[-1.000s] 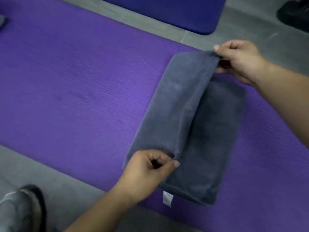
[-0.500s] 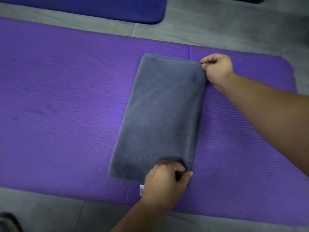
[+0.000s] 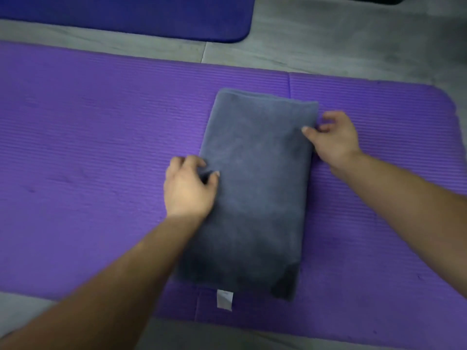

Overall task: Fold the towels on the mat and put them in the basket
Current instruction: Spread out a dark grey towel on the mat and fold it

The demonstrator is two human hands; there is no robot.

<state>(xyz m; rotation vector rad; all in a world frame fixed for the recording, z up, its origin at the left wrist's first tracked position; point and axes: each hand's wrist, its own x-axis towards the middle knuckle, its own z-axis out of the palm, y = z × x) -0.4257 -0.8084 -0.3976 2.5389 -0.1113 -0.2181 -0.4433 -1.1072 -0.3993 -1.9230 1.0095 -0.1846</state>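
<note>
Purple mat (image 3: pixel 101 147) bears a soft, limp grey towel (image 3: pixel 257 185) (folded, probably light); left hand (image 3: pixel 189 190) and right hand (image 3: pixel 333 140) pinch its long edges, the sensible hold.

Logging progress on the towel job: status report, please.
Left hand grips towel at left edge, right hand pinches right edge. Towel folded, flat on mat. Basket not in view; nothing in the way.

**Grey floor, two mats, one towel**

A purple mat (image 3: pixel 101 147) lies on the grey floor (image 3: pixel 328 34). On this mat, right of its middle, a folded grey towel (image 3: pixel 252 198) lies flat, and its white tag (image 3: pixel 224 299) rests near the mat's near edge. Beyond the mat's far edge, apart from it, lies a darker blue mat (image 3: pixel 126 16).
</note>
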